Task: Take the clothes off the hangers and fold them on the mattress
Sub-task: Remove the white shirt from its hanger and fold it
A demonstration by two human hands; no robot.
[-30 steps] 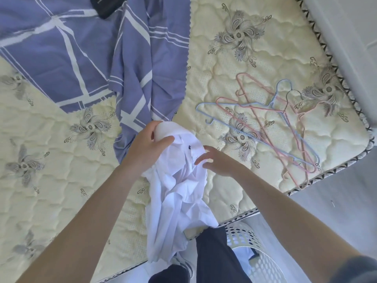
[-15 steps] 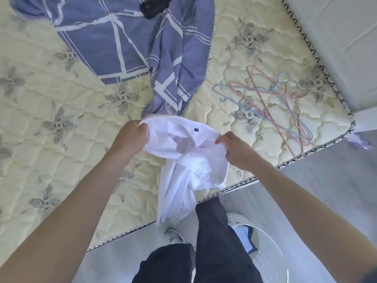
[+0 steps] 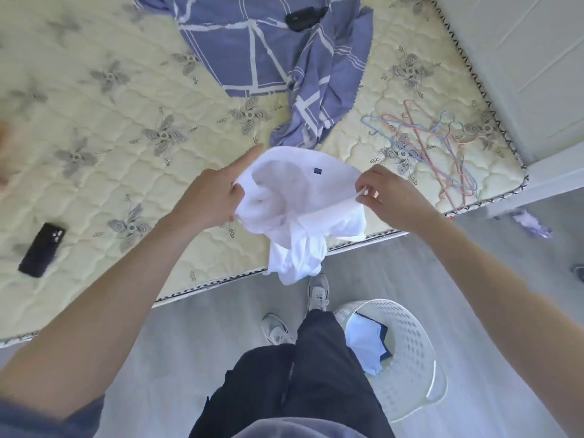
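A white garment [image 3: 300, 203] hangs between my hands above the near edge of the cream quilted mattress [image 3: 110, 147]. My left hand [image 3: 211, 197] grips its left side, index finger pointing out. My right hand [image 3: 385, 197] pinches the collar edge on the right. The collar opening with a small dark label faces up; the rest droops in a bunch past the mattress edge. Several thin pink and blue hangers [image 3: 442, 150] lie bare on the mattress's right corner.
A blue cloth with white lines [image 3: 284, 58] is spread at the far side, a dark object [image 3: 305, 17] on it. A black phone [image 3: 42, 249] lies at left. A white laundry basket [image 3: 404, 355] with clothes stands by my legs on the grey floor.
My hands have spread the white garment's collar wider and drawn it back toward the mattress edge; my left index finger now points out. The view has tilted down, showing the floor and basket.
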